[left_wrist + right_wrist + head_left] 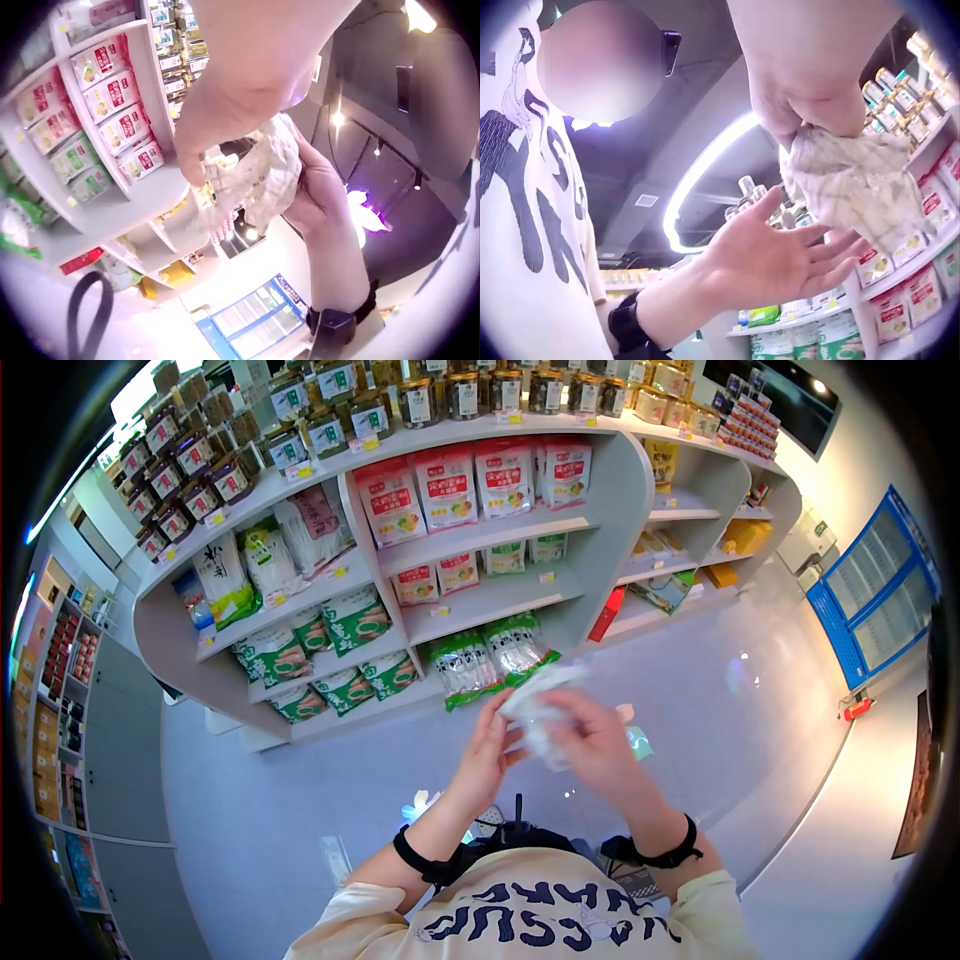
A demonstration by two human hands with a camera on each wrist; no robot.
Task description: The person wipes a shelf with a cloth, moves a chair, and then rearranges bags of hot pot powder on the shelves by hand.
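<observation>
A crumpled whitish cloth [545,705], blurred in the head view, is in front of the torso. My right hand [605,745] grips it from the right; in the right wrist view the cloth [859,184] hangs from that hand [810,101], whose fingertips are partly hidden in the folds. My left hand [483,752] is at the cloth's left side. The right wrist view shows the left hand [769,259] palm up with fingers spread just below the cloth. In the left wrist view the cloth [274,172] lies between the left hand [240,105] and the right hand [319,187].
Curved grey shelving [480,615] stands ahead, holding red-and-white bags [445,487], green bags [357,622] and jars [418,403] along its top. A blue-framed cabinet [880,590] is at the right. Grey cupboards [125,740] line the left, with glossy floor [250,800] between.
</observation>
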